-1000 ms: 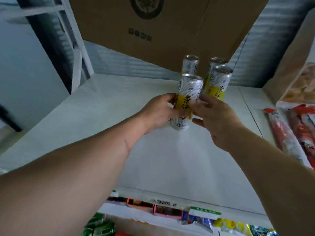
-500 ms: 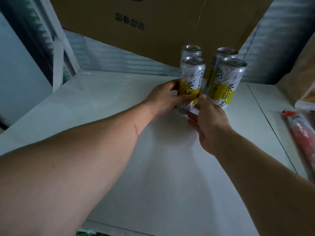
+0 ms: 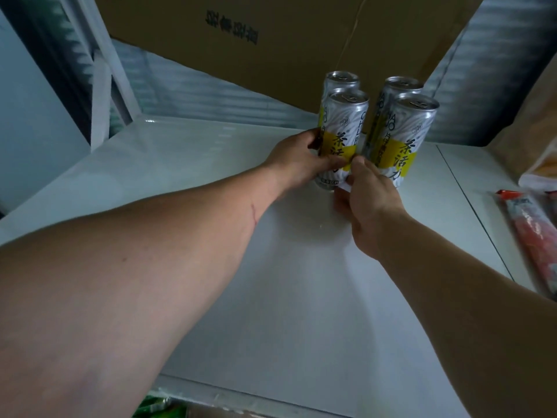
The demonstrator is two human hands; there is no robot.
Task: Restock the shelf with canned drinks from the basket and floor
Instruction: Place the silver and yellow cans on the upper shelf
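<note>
Most of the white shelf (image 3: 271, 297) is bare from its front edge inward, so restocking looks barely begun. Toward the back edge, the left hand (image 3: 297, 162) wraps the front-left can (image 3: 340, 137); the right hand (image 3: 369, 200) pinches its lower side, just beside the front-right can (image 3: 401, 140). Two rear cans (image 3: 402, 84) stand behind them.
</note>
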